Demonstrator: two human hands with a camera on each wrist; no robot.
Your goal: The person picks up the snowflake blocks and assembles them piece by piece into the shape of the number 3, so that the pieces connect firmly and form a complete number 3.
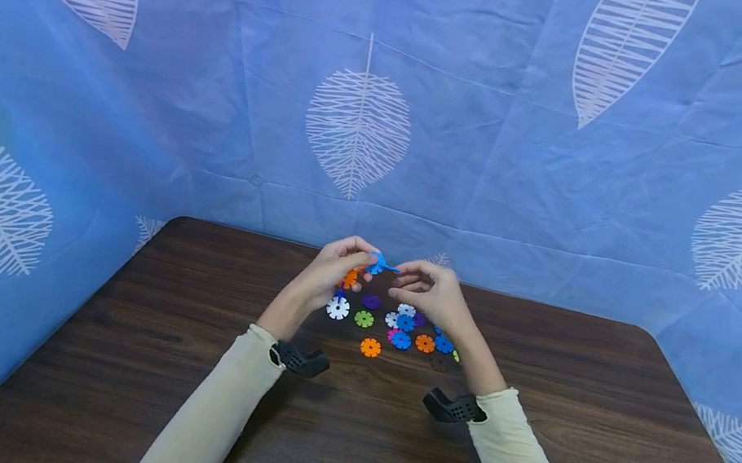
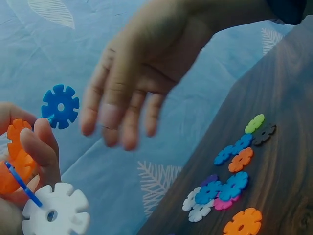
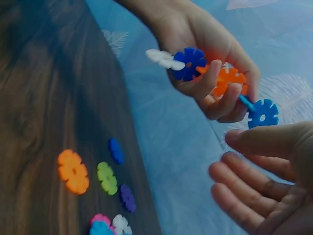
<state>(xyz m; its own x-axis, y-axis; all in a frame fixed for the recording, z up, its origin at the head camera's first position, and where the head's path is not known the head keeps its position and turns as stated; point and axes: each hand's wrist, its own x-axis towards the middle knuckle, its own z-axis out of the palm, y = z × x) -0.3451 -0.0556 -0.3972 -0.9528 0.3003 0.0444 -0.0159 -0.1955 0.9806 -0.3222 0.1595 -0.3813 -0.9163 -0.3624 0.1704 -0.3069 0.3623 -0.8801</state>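
My left hand (image 1: 332, 268) holds a chain of slotted, flower-shaped plastic discs above the far part of the table, its fingers curled round the orange part (image 3: 235, 79). A dark blue disc (image 3: 188, 56) and a white disc (image 2: 73, 210) hang off one end. From the other end, past a light blue disc seen edge-on (image 3: 246, 102), a blue disc (image 2: 70, 105) sticks out beyond the fingertips. My right hand (image 1: 433, 292) is beside that end disc, fingers loosely bent and holding nothing; the left wrist view shows a gap between them.
Loose discs lie on the dark wooden table (image 1: 333, 448) below the hands: an orange one (image 1: 366, 342) nearest, a green one (image 1: 363, 324), a purple one (image 1: 371, 298), and a mixed cluster with blue discs (image 1: 400, 344) towards the right. A blue leaf-patterned cloth (image 1: 441, 169) hangs behind the table.
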